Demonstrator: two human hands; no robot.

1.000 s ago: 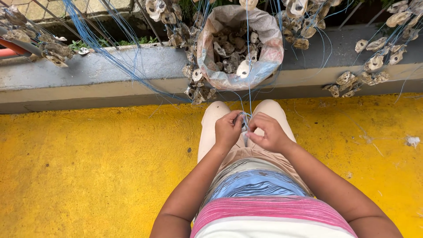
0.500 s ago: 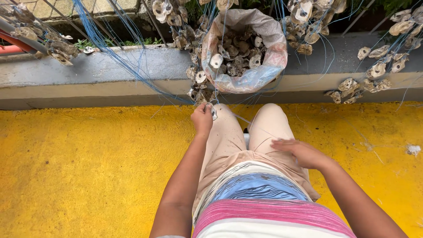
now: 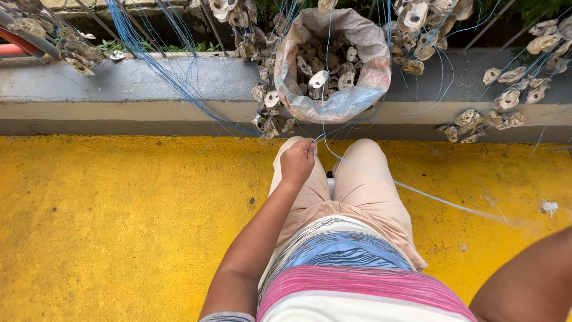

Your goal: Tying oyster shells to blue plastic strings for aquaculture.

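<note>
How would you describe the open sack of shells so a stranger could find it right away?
Start at the grey concrete ledge that runs along the top of the yellow floor. Near its middle, just above the person's knees and closed left hand, sits a wide-mouthed pinkish woven plastic sack with a rolled-down rim. Unlike the strung shell clusters hanging on blue lines beside it, its shells lie loose inside.

One sack (image 3: 333,101) of shells, one hand (image 3: 297,161) in view

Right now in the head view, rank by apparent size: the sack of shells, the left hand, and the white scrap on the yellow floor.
1. sack of shells, largest
2. left hand, though it is nearer the camera
3. white scrap, smallest
</note>
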